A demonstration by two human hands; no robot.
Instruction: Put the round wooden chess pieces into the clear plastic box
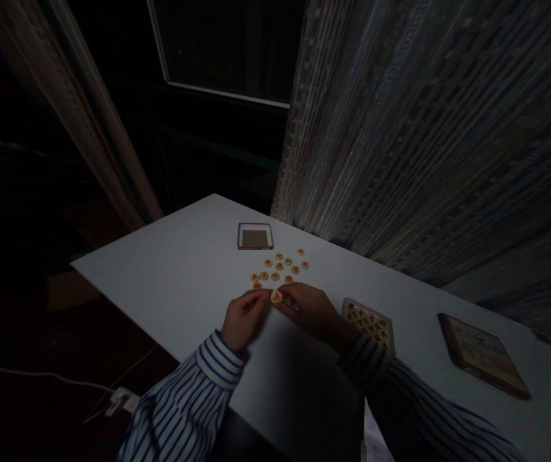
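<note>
Between the fingertips of both hands is a round Chinese chess piece (pixel 276 296) with a red character facing me. My left hand (pixel 245 314) pinches its left side, and my right hand (pixel 310 309) grips it from the right. Just beyond the fingers, several more red-marked chess pieces (pixel 279 265) lie loosely spread on the white table (pixel 179 256). To the right, partly behind my right wrist, stands a box (pixel 391 323) filled with rows of dark-marked pieces.
A shallow rectangular lid or tray (pixel 254 224) lies at the back. On the right is a flat wooden-edged case (pixel 487 354) with a picture on top. Beaded curtains (pixel 371 128) hang behind the table. A white cable and plug (pixel 122 399) are at lower left.
</note>
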